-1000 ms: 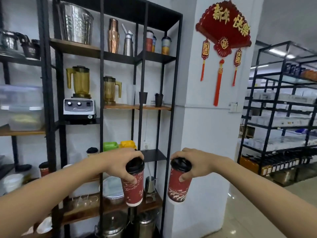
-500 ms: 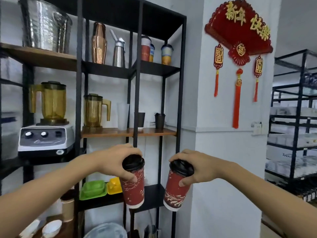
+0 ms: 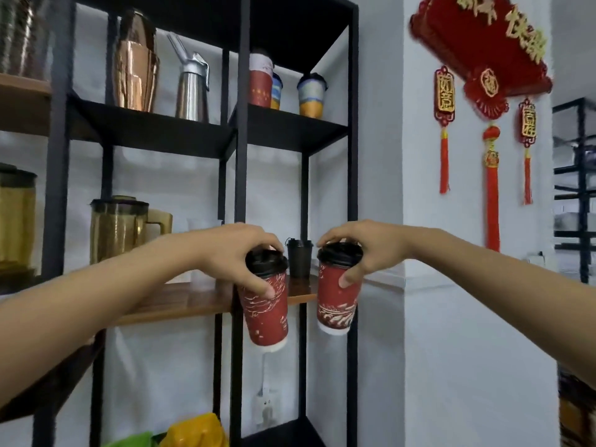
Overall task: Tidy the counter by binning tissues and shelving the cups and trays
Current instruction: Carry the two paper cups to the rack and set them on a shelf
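Black metal shelving unit (image 3: 240, 130) fills the left and centre of the view, standing against a pale wall. Its upper shelves are black, and a wooden shelf (image 3: 180, 301) runs at mid height.

Red fan-shaped wall ornament (image 3: 483, 53) with gold characters and hanging tassels is on the wall to the right of the unit.

Both forearms reach in from the lower corners toward the unit's right-hand bay.

Amber blender jug (image 3: 119, 230) stands on the wooden shelf at left. Copper shaker (image 3: 137, 75) and steel dispenser bottle (image 3: 192, 88) stand side by side on the upper black shelf; to their right on the same level are three printed paper cups (image 3: 309, 95).

Left hand (image 3: 238, 253) grips the left red cup (image 3: 267, 311) from above, fingers curled over the black lid and thumb pressed on the red wall. The cup hangs in the air in front of the wooden shelf's edge, tilted slightly.

Right hand (image 3: 364, 250) holds the right red cup (image 3: 337, 301) the same way, fingers closed over the lid, thumb on the side. This cup hangs just beside the first, apart from it, in front of the unit's right post.

Small black cup (image 3: 299, 258) stands on the wooden shelf, seen between the two hands.

Green and yellow trays (image 3: 193, 430) show at the bottom edge, blurred.
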